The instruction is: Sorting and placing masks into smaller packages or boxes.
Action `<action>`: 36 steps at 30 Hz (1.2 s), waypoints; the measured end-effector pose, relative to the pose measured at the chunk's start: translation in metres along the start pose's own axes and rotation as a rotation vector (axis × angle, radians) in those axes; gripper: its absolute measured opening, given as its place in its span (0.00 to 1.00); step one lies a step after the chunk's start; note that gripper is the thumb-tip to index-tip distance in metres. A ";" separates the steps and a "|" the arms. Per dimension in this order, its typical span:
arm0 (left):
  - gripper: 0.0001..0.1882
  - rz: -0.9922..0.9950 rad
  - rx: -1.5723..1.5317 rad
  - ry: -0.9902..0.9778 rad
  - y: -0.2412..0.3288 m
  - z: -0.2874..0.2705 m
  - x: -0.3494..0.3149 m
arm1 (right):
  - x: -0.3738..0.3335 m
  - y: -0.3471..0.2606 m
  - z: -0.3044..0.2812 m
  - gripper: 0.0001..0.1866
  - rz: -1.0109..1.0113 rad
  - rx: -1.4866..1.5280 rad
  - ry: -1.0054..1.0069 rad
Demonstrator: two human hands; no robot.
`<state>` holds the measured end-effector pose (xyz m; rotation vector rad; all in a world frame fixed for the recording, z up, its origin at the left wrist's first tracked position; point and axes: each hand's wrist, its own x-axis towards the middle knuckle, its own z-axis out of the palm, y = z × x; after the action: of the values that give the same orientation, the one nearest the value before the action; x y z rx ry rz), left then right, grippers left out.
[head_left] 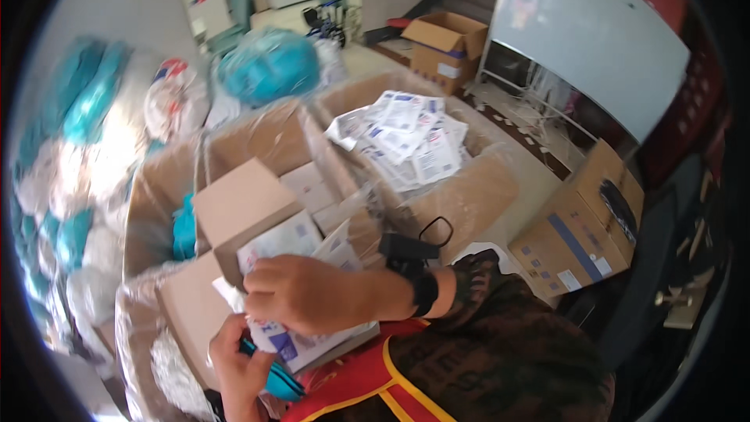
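Note:
My left hand (238, 363) is closed at the bottom of the picture, its fingers round a folded teal piece (283, 381) that looks like fabric or film. Just above it, my right hand (301, 293) is pinched over a white piece of packet wrapper (228, 295). Under both hands lies a white packet with blue print (285, 344), partly covered by my fingers. These rest over an open brown carton (246, 195) with more white packets (285, 238) inside. A black device (410, 250) is strapped to my right wrist.
Beyond my right arm, a plastic-lined box holds a heap of white packets (414, 137). Bags with teal and white contents (94, 125) pile up at the left. A closed carton (578, 223) stands right, near a whiteboard (590, 31); another open carton (445, 51) stands behind.

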<state>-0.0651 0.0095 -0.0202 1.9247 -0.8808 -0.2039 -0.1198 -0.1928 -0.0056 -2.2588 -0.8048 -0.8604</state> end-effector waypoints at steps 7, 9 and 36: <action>0.18 0.006 -0.092 -0.022 -0.008 0.012 0.010 | -0.004 -0.009 0.006 0.09 -0.032 -0.159 0.046; 0.19 0.102 0.037 0.007 -0.012 0.011 0.010 | -0.001 -0.009 0.006 0.09 -0.045 -0.137 0.057; 0.23 -0.154 -0.324 -0.067 -0.029 0.010 0.016 | -0.032 -0.001 -0.027 0.05 0.131 -0.034 -0.084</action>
<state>-0.0444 -0.0003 -0.0465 1.6887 -0.6953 -0.4759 -0.1496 -0.2211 -0.0116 -2.3621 -0.6748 -0.7281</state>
